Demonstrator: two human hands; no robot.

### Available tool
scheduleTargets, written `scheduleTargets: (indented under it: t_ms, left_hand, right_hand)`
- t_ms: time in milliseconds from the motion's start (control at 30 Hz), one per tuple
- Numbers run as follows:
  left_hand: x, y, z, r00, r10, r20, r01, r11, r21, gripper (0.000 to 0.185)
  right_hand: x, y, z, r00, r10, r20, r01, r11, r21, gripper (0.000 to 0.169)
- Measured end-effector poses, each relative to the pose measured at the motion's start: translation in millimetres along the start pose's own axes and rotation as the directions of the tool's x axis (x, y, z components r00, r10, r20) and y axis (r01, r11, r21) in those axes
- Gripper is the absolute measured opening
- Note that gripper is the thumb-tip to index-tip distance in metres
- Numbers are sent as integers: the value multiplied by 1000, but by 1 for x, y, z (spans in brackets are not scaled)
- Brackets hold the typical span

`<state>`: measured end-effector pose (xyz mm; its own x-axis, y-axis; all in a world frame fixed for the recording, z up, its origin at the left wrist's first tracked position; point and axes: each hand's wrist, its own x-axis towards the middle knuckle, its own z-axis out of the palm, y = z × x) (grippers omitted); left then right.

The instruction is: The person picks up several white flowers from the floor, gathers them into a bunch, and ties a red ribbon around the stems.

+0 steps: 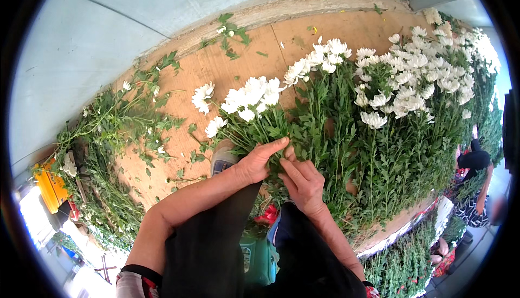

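Note:
A bunch of white chrysanthemums lies in front of me, its blooms pointing up and to the left. My left hand is closed around its green stems, with the thumb stretched along the leaves. Close beside it, my right hand has its fingers bent, and the fingertips meet the stems and leaves near the left hand; whether they pinch anything is too small to tell. More white chrysanthemums with long leafy stems lie directly to the right. Below the hands, between my legs, is a red ribbon-like piece.
A large heap of white chrysanthemums fills the right. Loose stems and leaves lie at left on the brown board, below a pale wall. A yellow container stands far left, a green plastic object below. Other people are at far right.

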<state>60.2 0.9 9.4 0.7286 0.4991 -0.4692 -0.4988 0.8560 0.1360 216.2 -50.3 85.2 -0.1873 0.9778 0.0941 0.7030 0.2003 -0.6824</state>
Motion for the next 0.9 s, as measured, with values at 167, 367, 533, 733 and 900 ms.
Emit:
scheduleTargets:
  t_ms: [167, 367, 533, 733, 900]
  left_hand:
    - [-2, 0, 2, 997, -9, -81, 9, 1000, 8, 20]
    - [-8, 3, 48, 972, 122, -201, -77, 974, 215, 24]
    - [-5, 2, 21, 995, 78, -59, -69, 987, 148, 31]
    - [-4, 5, 14, 979, 109, -171, -79, 982, 174, 26]
    - [-2, 0, 7, 982, 107, -152, -89, 988, 123, 30]
  right_hand:
    - [7, 5, -5, 998, 35, -61, -35, 999, 10, 31]
    - [19, 6, -13, 963, 225, -149, -182, 949, 257, 17]
    - [32, 47, -7, 870, 464, -167, -430, 880, 200, 27]
    - [31, 92, 12, 909, 400, -120, -416, 895, -163, 45]
    - [69, 19, -9, 984, 156, -81, -141, 976, 165, 30]
